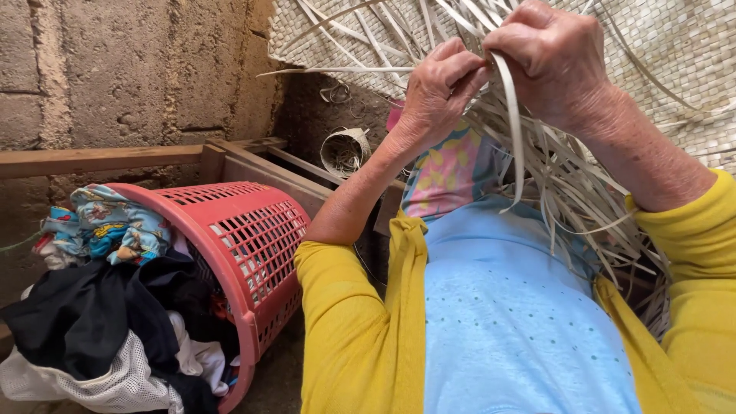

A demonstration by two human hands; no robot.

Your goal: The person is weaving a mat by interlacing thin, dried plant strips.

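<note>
**Both hands on flat pale strips at the mat's edge**

Your left hand (438, 90) & right hand (553, 60) are up close together at the loose edge of a woven mat (675, 46), pale straw colour w/ a tight checker texture. Right fingers (521, 42) are curled shut on one flat, ribbon-like strip (512, 115) that bends down over your lap. Left fingers (458, 67) are pinched closed on neighbouring strips. Unwoven strands (583, 192) fan out stiff & thin below. At left: a red plastic lattice basket (261, 238), tipped, spilling soft clothes (100, 307), beside a rough block wall (123, 69).
</note>
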